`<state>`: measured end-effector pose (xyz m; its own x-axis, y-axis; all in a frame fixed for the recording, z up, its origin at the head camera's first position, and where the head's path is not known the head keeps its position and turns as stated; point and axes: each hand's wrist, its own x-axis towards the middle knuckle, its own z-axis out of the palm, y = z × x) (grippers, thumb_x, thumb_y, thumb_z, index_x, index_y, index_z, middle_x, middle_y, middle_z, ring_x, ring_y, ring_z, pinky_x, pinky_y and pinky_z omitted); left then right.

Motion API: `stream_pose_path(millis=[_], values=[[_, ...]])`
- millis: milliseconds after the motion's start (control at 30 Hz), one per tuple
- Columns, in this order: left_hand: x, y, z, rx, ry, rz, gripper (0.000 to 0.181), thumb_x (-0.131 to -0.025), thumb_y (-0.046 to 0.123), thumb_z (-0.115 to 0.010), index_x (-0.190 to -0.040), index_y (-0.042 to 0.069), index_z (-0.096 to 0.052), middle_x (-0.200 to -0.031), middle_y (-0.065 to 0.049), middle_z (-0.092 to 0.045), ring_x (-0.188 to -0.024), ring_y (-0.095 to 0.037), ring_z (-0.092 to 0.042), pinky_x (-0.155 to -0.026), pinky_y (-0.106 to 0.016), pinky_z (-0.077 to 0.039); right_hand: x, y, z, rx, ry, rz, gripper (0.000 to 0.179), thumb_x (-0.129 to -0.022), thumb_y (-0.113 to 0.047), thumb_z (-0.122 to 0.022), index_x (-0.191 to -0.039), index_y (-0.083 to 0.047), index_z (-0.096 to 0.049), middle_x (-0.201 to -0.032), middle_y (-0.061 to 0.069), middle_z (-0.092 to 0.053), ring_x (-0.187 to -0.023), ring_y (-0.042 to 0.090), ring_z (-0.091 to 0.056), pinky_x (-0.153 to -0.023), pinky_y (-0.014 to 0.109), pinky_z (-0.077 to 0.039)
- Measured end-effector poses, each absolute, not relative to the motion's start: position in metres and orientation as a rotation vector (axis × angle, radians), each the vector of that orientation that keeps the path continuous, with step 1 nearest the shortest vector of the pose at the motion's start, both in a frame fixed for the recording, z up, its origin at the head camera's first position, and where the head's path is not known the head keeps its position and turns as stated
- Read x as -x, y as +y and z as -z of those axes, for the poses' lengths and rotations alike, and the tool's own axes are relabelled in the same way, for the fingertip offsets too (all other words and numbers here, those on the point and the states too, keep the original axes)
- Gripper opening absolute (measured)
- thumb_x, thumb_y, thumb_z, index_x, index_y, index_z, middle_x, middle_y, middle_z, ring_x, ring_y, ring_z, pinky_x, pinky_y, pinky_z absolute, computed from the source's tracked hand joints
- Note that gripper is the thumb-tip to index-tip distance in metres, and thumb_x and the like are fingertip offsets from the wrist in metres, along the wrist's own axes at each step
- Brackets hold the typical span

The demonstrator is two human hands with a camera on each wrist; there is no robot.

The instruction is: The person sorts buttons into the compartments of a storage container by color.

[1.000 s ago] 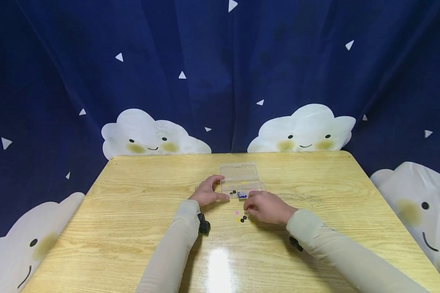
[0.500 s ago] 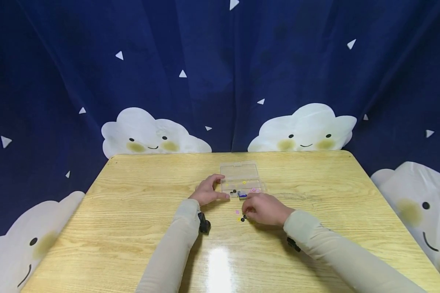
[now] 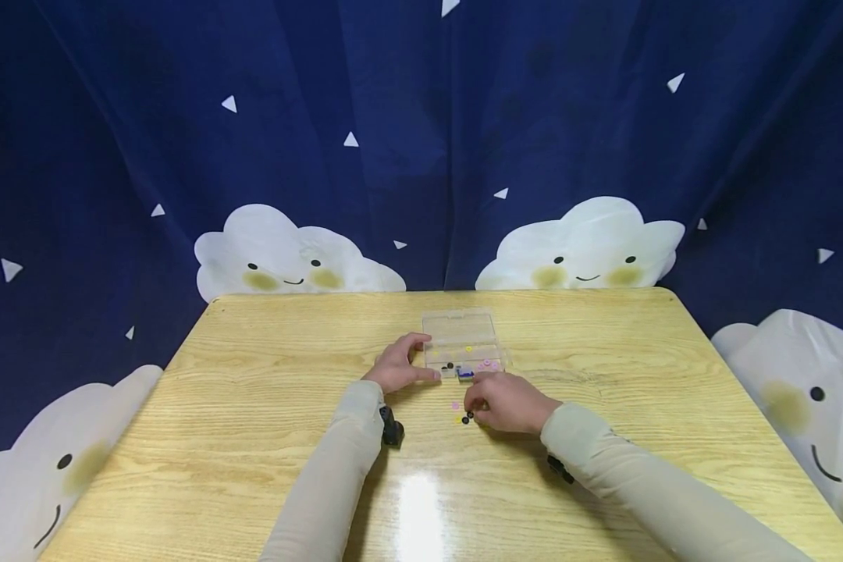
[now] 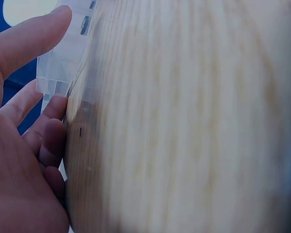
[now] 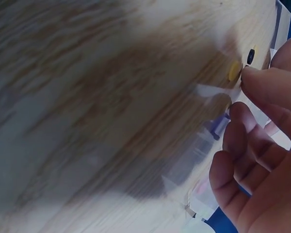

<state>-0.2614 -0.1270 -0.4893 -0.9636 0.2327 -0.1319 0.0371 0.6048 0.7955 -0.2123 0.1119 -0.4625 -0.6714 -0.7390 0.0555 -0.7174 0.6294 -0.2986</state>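
A clear plastic box [image 3: 457, 325] lies with its lid folded back, and small black [image 3: 449, 365], yellow [image 3: 469, 349] and pink buttons [image 3: 488, 363] show in its compartments. My left hand [image 3: 397, 365] is at the box's left side, thumb by the near corner and fingers farther back, fairly straight. In front of the box, my right hand [image 3: 509, 400] reaches down with bent fingers to the loose buttons. A black button [image 5: 250, 57] and a yellow button [image 5: 234, 71] lie beside its thumb in the right wrist view. I cannot tell whether the fingertips pinch one.
Loose black buttons [image 3: 467, 419] and a pink button [image 3: 455, 406] lie on the wooden table [image 3: 267, 375]. A small blue item [image 3: 466, 374] is at the box's near edge. A dark blue curtain [image 3: 421, 140] with clouds hangs behind the table.
My right hand has come slightly left and nearer the loose black buttons, uncovering pink buttons in the box. My left hand stays at the box's left side.
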Motion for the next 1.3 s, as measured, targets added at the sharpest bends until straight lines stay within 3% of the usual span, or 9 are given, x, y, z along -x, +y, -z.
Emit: stream_pose_path(millis=[167, 367, 800, 1033, 1300], values=[[0.2611, -0.1269, 0.4881, -0.223, 2.604, -1.287, 0.074, -0.079, 0.03, -0.084, -0.145, 0.024, -0.049, -0.141, -0.005, -0.052, -0.118, -0.024, -0.05, -0.103, -0.043, -0.042, 0.2108, 0.1099, 0.4629, 1.226, 2.776, 0.456, 0.013, -0.084, -0.009, -0.074, -0.093, -0.017, -0.077, -0.09, -0.004, -0.068, -0.078, 0.007, -0.059, -0.07, 0.026, -0.052], [0.2613, -0.1261, 0.4869, -0.237, 2.612, -1.277, 0.074, -0.08, 0.029, -0.084, -0.145, 0.023, -0.049, -0.138, -0.005, -0.053, -0.108, -0.022, -0.048, -0.096, -0.04, -0.041, 0.2091, 0.1084, 0.4629, 1.229, 2.789, 0.472, 0.011, -0.084, -0.008, -0.075, -0.087, -0.018, -0.078, -0.087, -0.006, -0.068, -0.078, 0.008, -0.06, -0.069, 0.026, -0.052], [0.258, -0.1263, 0.4838, -0.221, 2.61, -1.287, 0.074, -0.081, 0.03, -0.083, -0.146, 0.024, -0.048, -0.141, -0.006, -0.052, -0.118, -0.026, -0.051, -0.102, -0.044, -0.042, 0.2106, 0.1062, 0.4638, 1.234, 2.8, 0.477, 0.011, -0.082, -0.008, -0.076, -0.082, -0.019, -0.077, -0.085, -0.007, -0.07, -0.08, 0.009, -0.063, -0.071, 0.027, -0.053], [0.2578, -0.1266, 0.4848, -0.221, 2.607, -1.288, 0.074, -0.081, 0.031, -0.083, -0.146, 0.024, -0.048, -0.141, -0.005, -0.052, -0.112, -0.024, -0.05, -0.098, -0.041, -0.042, 0.2102, 0.1069, 0.4657, 1.223, 2.812, 0.494, 0.018, -0.083, -0.005, -0.074, -0.072, -0.019, -0.072, -0.077, -0.009, -0.065, -0.072, 0.004, -0.055, -0.066, 0.024, -0.048], [0.2587, -0.1254, 0.4844, -0.227, 2.602, -1.296, 0.074, -0.08, 0.03, -0.083, -0.146, 0.023, -0.048, -0.14, -0.005, -0.052, -0.109, -0.023, -0.049, -0.096, -0.04, -0.042, 0.209, 0.1087, 0.4647, 1.171, 2.816, 0.511, 0.018, -0.084, -0.007, -0.075, -0.071, -0.019, -0.071, -0.075, -0.01, -0.064, -0.069, 0.003, -0.052, -0.063, 0.022, -0.045]])
